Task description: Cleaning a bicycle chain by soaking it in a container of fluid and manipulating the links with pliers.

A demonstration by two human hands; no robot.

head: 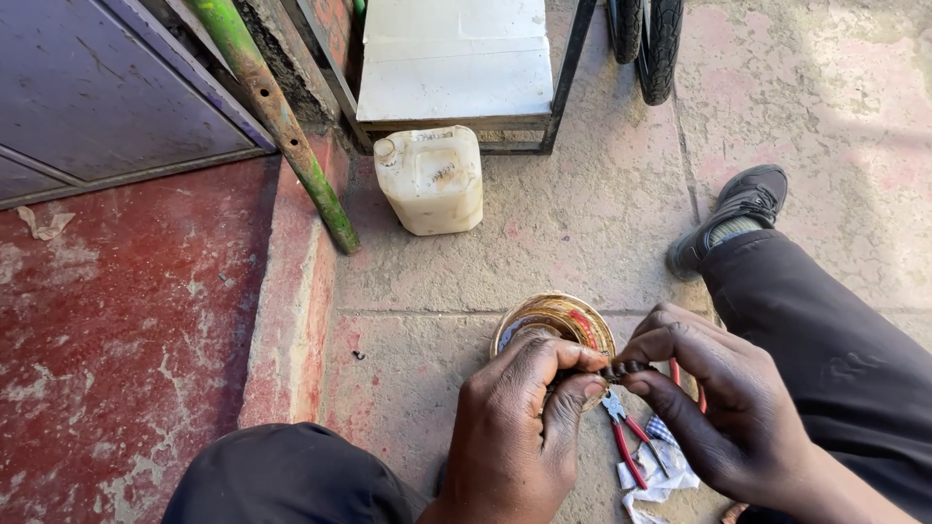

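Dark metal, short and link-like, the small chain piece [624,369] sits pinched between our two hands at lower centre of the head view. Its long axis runs roughly left to right across the frame. Our left hand [519,427] closes thumb and forefinger on its left end; our right hand [714,398] grips the right end with narrowed, curled fingers. Both hands meet it equally close, so neither is nearer.

Just behind the left fingers, touching the ground, stands a round shallow tin bowl with a brassy rim [553,320]; its contents are too blurred to tell. Below the chain piece lie red-handled pliers [626,437], jaws pointing up toward the fingers, resting on a crumpled white-and-blue checked cloth [660,471].

Packages: a cream plastic jerrycan [430,180], squarish, grimy, stands at upper centre, near a green-painted rusty pipe [277,116] leaning diagonally. Behind it, a white flat board on a dark metal frame [451,58]. We see no legible labels.
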